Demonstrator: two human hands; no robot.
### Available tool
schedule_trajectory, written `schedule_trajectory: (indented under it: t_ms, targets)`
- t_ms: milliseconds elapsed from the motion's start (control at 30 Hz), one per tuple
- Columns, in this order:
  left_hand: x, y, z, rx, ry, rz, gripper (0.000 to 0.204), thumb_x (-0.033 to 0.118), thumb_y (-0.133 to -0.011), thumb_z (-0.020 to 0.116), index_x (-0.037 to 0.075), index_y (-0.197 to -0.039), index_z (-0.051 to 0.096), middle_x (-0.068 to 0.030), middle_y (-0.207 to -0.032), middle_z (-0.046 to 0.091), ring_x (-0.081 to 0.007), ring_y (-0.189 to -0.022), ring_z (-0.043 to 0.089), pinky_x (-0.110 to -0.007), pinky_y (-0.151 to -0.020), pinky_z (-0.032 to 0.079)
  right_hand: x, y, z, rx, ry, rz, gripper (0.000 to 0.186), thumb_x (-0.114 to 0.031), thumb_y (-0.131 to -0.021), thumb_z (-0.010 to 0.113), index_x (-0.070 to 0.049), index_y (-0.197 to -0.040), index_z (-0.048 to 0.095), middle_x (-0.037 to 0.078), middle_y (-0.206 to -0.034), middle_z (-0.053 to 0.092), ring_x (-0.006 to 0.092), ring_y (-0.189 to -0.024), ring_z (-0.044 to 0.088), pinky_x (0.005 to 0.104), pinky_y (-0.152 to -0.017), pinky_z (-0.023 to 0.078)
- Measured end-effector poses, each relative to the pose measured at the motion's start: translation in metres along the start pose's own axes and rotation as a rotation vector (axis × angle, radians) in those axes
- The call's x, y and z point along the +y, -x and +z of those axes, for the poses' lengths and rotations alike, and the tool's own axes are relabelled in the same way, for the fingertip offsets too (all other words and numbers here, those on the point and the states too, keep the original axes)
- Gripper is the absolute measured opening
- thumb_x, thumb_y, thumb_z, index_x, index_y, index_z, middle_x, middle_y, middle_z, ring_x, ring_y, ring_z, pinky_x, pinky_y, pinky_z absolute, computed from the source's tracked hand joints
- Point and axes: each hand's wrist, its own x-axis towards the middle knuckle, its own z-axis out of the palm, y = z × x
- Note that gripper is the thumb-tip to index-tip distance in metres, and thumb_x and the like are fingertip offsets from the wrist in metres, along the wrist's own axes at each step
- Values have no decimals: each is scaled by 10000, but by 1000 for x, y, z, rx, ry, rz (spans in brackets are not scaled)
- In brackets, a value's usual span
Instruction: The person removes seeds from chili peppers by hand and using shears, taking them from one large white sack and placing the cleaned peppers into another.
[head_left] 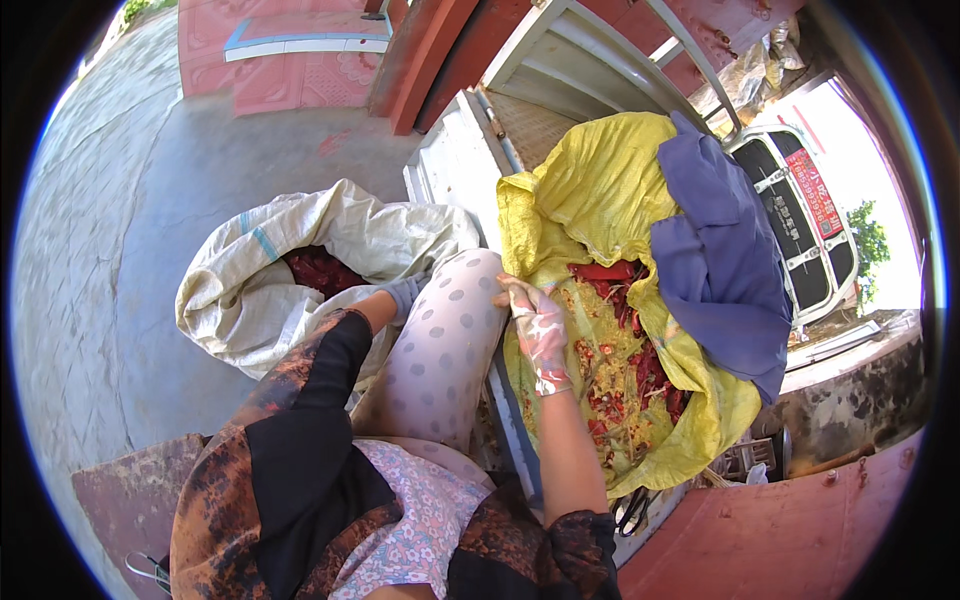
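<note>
My left hand (405, 296), in a grey glove, is beside my raised knee at the rim of a white woven sack (225, 290). Its fingers are hidden behind the leg. Dark red dried chillies (322, 272) show in that sack's mouth. On the other side of the knee, my right hand (540, 335) wears a stained white and pink glove. Its fingers are curled closed at the near edge of an open yellow sack (610, 150); what they hold is not clear. Inside the yellow sack lie red chillies (655, 380), with loose seeds and bits of stem (605, 365).
A dark blue cloth (715, 260) drapes over the yellow sack's right side. The sack rests on a white metal cart bed (455, 150) with raised side panels (590, 70). A vehicle with a barred rear window (795, 215) stands beyond. Concrete floor (100, 260) stretches left.
</note>
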Motion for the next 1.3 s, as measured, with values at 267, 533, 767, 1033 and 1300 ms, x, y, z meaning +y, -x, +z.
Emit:
schedule_trajectory:
  t_ms: [267, 533, 767, 1033, 1300]
  targets:
    - [-9, 42, 59, 63, 695, -18, 587, 125, -828, 595, 5, -1341, 336, -185, -1319, 434, -255, -1197, 445, -341, -973, 384, 18, 24, -3, 56, -139, -48, 267, -162, -927, 528, 34, -1078, 628, 122, -827, 686, 156, -803, 628, 299, -877, 449]
    - [-14, 71, 71, 237, 702, -339, 550, 109, -810, 680, -46, -1261, 406, -182, -1117, 565, -216, -987, 546, -333, -799, 479, -17, 58, -11, 95, 111, -59, 246, -194, -905, 550, -44, -1066, 660, 89, -814, 692, 121, -731, 632, 227, -711, 469]
    - [5, 73, 0, 275, -160, -177, 488, 113, -833, 515, -10, -1297, 424, -180, -1223, 537, -289, -1140, 521, -344, -958, 412, -10, 80, -100, 382, -4, 115, 240, -199, -906, 565, -48, -1066, 663, 78, -919, 690, 121, -755, 643, 254, -719, 491]
    - [2, 111, -45, -375, -1080, -587, 532, 378, -839, 493, 74, -1273, 452, -134, -1241, 546, -323, -1116, 550, -430, -911, 439, 67, 24, -188, 460, 1182, 136, 298, -319, -870, 540, -125, -1076, 632, 113, -1180, 590, 266, -1095, 542, 357, -915, 423]
    - [90, 111, -59, -149, -990, -364, 480, 413, -861, 461, 78, -1195, 540, -140, -1233, 565, -277, -1088, 577, -374, -909, 447, 21, -16, -216, 793, 1121, 146, 363, -354, -830, 553, -128, -1109, 602, 195, -1072, 623, 371, -971, 603, 438, -828, 485]
